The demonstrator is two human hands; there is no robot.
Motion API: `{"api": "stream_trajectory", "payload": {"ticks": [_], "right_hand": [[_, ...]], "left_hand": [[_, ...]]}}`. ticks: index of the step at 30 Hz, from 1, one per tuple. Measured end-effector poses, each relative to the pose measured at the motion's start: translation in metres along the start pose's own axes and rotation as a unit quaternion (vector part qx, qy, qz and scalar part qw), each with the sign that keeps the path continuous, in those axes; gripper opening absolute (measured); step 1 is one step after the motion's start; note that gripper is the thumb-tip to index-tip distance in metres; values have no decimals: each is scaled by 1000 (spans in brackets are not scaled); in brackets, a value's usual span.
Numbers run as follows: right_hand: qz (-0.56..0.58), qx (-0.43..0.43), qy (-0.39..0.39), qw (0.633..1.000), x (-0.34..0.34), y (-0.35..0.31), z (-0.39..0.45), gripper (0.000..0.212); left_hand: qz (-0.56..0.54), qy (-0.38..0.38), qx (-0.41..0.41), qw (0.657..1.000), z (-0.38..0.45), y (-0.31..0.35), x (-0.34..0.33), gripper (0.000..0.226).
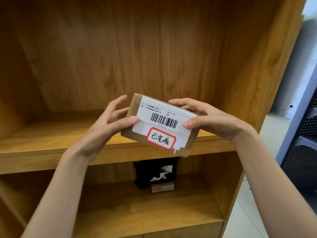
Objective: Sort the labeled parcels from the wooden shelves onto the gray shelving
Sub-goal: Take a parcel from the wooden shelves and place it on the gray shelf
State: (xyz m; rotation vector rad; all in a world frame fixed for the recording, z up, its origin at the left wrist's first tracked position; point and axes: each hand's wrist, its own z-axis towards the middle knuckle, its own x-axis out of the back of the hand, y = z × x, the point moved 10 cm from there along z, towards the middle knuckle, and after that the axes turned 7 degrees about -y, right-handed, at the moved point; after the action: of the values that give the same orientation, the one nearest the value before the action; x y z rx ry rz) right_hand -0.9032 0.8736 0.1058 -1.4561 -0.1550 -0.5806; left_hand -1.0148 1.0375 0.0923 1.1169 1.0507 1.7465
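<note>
Both grips pinch the brown parcel (159,124) above the wooden shelf (68,140): left hand (109,122), right hand (205,117). I read its red-bordered sticker (160,138) first, thumbs off it, then carry level toward the gray shelving (298,117).

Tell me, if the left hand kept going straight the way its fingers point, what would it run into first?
The left hand already grips the cardboard parcel, so it meets that at once. Without the parcel, its fingers point up and rightward toward the wooden back panel of the shelf, though depth is hard to judge.
</note>
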Motion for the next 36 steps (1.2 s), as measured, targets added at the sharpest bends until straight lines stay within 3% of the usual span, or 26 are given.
{"api": "stream_trajectory", "payload": {"ticks": [4, 8, 11, 15, 18, 21, 24, 28, 36], "right_hand": [[-11, -11, -31, 999, -3, -1, -3, 68], [-10, -19, -8, 1000, 4, 7, -9, 63], [-5, -21, 76, 997, 21, 10, -20, 55], [-22, -17, 248, 968, 57, 4, -62, 50], [-66, -3, 377, 924, 84, -3, -115, 40], [-238, -20, 467, 851, 101, -16, -173, 34], [-434, -86, 502, 743, 107, -23, -224, 35], [-549, -161, 498, 651, 111, -16, -287, 35], [-546, -264, 515, 606, 133, 8, -404, 39]], "left_hand": [[15, -68, -7, 998, -3, 2, -21, 104], [-11, -37, -10, 999, -3, -3, -31, 103], [-52, 6, -10, 999, 2, -6, -36, 110], [-109, 62, -32, 992, 11, -1, -49, 118], [-145, 73, -52, 985, 20, 10, -71, 122], [-161, 43, -68, 984, 32, 27, -110, 119], [-176, -2, -83, 981, 42, 43, -161, 115], [-208, -59, -88, 972, 49, 56, -238, 116], [-224, -167, -82, 957, 63, 75, -377, 119]]}}
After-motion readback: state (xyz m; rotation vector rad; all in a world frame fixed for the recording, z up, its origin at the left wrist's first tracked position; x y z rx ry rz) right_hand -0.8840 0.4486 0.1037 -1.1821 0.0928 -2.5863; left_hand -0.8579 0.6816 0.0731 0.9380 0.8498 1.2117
